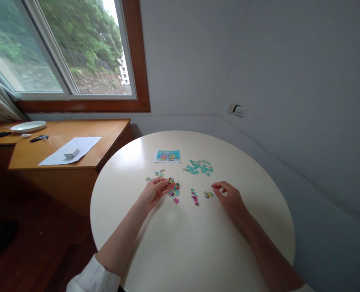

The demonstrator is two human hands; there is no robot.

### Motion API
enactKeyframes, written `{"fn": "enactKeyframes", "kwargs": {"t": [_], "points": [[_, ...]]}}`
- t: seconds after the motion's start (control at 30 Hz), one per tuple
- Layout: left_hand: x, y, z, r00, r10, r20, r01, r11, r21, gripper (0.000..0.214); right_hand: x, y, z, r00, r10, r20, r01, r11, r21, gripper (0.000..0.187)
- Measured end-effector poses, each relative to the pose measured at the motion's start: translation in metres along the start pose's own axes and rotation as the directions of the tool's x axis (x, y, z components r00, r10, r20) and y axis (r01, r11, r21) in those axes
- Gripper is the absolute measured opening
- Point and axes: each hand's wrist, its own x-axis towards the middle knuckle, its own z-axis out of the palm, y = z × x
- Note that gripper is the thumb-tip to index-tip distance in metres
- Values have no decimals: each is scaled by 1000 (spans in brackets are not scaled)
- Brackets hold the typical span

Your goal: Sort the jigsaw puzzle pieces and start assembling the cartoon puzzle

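My left hand (pixel 156 191) is closed in a pinch on a small yellow-and-black puzzle piece (pixel 171 180), above a loose group of coloured pieces. A pink puzzle piece (pixel 176 200) lies just below that group. In front of me, a short joined strip of pink and teal pieces (pixel 195 197) lies on the table. To its right is a yellowish cluster of joined pieces (pixel 208 195), close to the fingertips of my right hand (pixel 227 195). That hand's thumb and forefinger are bent near each other; whether anything is between them is too small to make out.
A picture card (pixel 167 156) with cartoon figures lies on the round white table (pixel 180 251). Right of it spreads a heap of teal pieces (pixel 199 167). At the left, a wooden desk (pixel 113 136) holds a paper sheet (pixel 84 147), a white box (pixel 71 153) and a white plate (pixel 29 126).
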Motion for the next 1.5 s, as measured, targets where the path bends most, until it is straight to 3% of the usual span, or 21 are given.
{"fn": "enactKeyframes", "kwargs": {"t": [0.8,1.5], "points": [[-2,1,4,999,-10,-54,11,1000,22,9,0,-3,-1,1000,1,8,-1,1000,3,17],[1,-3,-1,1000,17,16,-19,996,89,13,0,-2,1,1000,-16,-4,16,1000,-3,17]]}}
